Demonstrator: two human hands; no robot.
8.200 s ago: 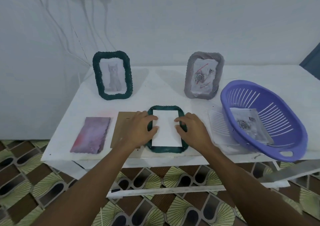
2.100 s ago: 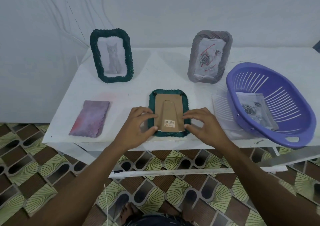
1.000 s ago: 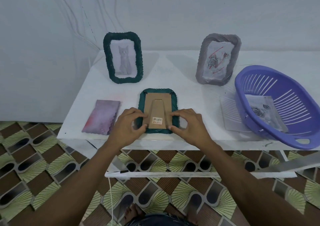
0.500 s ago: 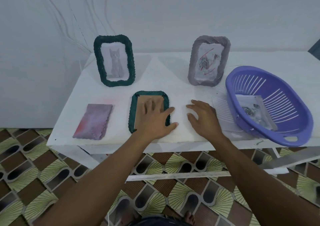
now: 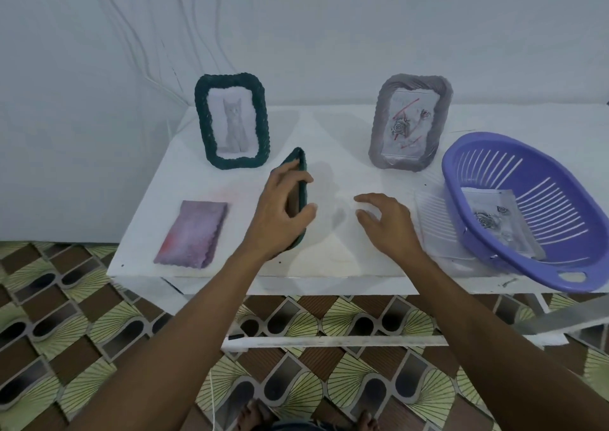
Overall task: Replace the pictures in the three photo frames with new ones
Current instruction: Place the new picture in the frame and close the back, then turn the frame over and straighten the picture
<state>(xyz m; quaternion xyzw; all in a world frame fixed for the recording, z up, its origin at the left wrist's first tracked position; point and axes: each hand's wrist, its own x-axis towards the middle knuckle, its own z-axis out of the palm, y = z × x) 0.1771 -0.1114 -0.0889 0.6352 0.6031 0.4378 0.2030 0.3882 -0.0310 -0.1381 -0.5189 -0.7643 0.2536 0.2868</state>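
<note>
Photo frames, three: two dark green, one grey.

Room: pale wall [image 5: 329, 35] with thin cables [image 5: 131, 35] running down it; patterned brown and green tile floor [image 5: 66, 315]. White desk [image 5: 346, 133] against the wall, with a lower rail [image 5: 329, 340] under it.

Purple slotted basket [image 5: 560, 199] on the desk's right end, its near rim hanging past the front edge. One rose picture in a clear sleeve [image 5: 494, 223] lies inside.

Standing green frame [image 5: 263, 114] upright at back left, holds a cat picture [image 5: 234, 124]. Grey frame [image 5: 379, 120] upright at back right, holds a rose drawing [image 5: 407, 124].

Held green frame [image 5: 301, 166] is at centre front, tipped up on its long edge and seen edge-on. Left hand [image 5: 280, 213] has it; grip is thumb on the right face, fingers curled round the other side. Front and back of this frame are hidden, and its lower end is behind the hand; cannot tell whether it touches the desk.

Right hand [image 5: 385, 226] is just beside it, apart, low over bare desk. Grip is spread, fingers loosely bent, holding nothing.

Pink-purple picture [image 5: 192, 234] lies flat at front left.

Pale ribbed patch [image 5: 435, 226] left of the basket: clear sheet or shadow, cannot tell.

Bare feet [image 5: 250, 417] cut off at the bottom edge.

Counts: one basket, two loose pictures, two hands.
</note>
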